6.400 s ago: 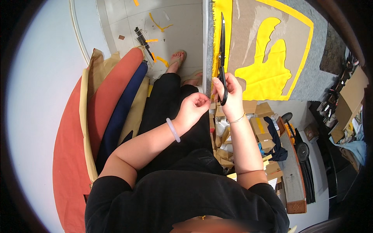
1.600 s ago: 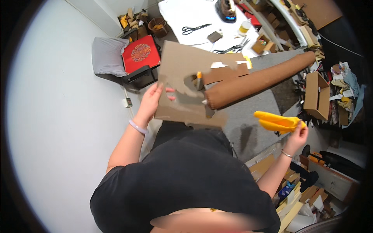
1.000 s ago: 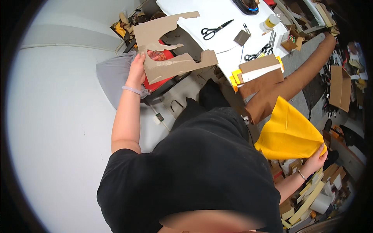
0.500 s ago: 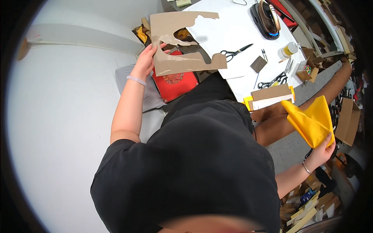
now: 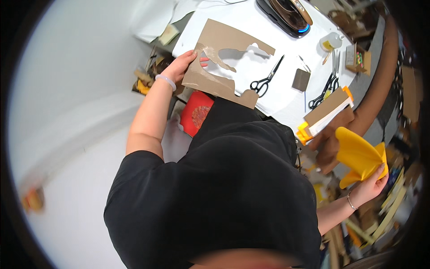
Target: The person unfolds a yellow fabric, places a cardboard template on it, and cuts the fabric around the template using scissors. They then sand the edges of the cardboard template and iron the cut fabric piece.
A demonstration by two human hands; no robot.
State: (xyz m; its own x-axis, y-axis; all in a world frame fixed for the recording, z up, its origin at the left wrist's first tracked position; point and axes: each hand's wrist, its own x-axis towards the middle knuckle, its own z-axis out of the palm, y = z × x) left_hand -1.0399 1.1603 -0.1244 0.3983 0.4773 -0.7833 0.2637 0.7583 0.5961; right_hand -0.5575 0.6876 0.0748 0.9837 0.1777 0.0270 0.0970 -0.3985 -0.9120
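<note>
My left hand (image 5: 179, 65) grips a brown cardboard-like sheet (image 5: 224, 35) by its left edge, the thumb on top and fingers showing through a gap. Large irregular curved pieces are cut out of that sheet, and pale scuffs mark its surface. It hangs over the near left part of the white-topped table (image 5: 244, 92). Off to the far right, my right hand (image 5: 371, 184) is closed on the lower corner of a folded yellow sheet of leather-like material (image 5: 358, 154). That yellow piece is held in the air, right of the table.
Black-handled scissors (image 5: 264, 84), a dark square block (image 5: 301, 80), more scissors (image 5: 323, 92) and a bottle (image 5: 330, 41) lie or stand on the table. A black and brown machine (image 5: 286, 15) sits at the back. A red seat (image 5: 197, 112) is below; cluttered scraps (image 5: 380, 206) lie at right.
The view has turned, shifting the table. The cardboard sheet has tilted, its right end lower, and now lies more over the tabletop. The yellow sheet has folded differently and sits slightly lower in view.
</note>
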